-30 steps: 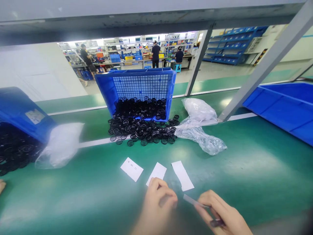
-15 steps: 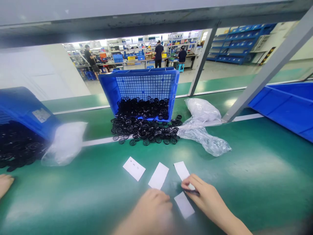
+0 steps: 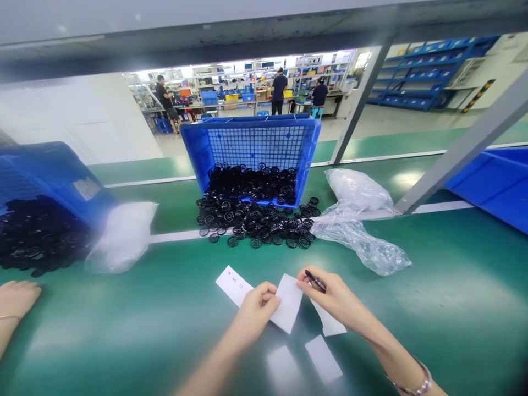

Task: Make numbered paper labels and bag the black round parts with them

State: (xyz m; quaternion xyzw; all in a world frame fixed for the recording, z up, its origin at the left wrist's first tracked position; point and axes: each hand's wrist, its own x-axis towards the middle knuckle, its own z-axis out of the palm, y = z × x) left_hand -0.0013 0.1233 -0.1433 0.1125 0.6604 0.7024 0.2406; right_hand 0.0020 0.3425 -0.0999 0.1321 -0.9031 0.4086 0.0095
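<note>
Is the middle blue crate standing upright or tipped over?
Tipped on its side: the blue crate has its open side facing the viewer, and black wheel-shaped parts spill out onto the green table.

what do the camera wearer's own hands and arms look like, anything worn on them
The ungloved left hand and ungloved right hand show no sleeves on their forearms. A shiny silver-coloured band, seemingly a bracelet, circles the right wrist; none shows on the left.

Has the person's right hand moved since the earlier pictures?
Yes. Judged against the middle blue crate, the right hand has moved forward and to the left, nearer the spilled black parts.
</note>
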